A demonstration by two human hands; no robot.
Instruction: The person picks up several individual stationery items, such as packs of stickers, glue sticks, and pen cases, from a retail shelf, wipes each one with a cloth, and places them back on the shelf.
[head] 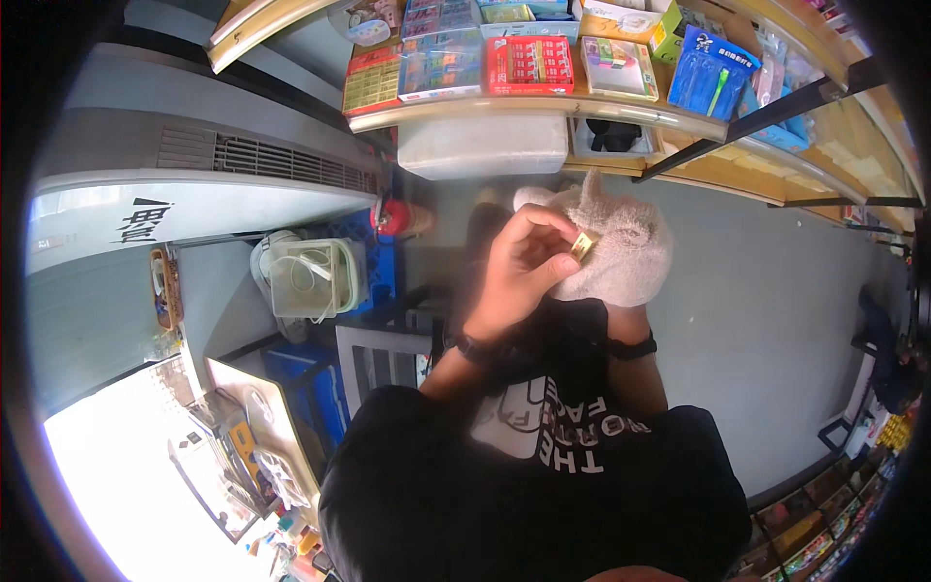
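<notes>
My left hand pinches a small yellow box between thumb and fingers. The box bears print and sits right against a beige terry cloth. That cloth is bunched over my right hand, which is hidden beneath it; only the right wrist, with a dark band, shows below. Before me, on a wooden shelf, stand a red display box of small packs, a red-and-yellow pack and a half-filled open carton.
A white lidded bin and a tray with black items stand beneath the shelf. At left are an air conditioner, a red fire extinguisher and a clear plastic tub. A black metal shelf post slants at upper right.
</notes>
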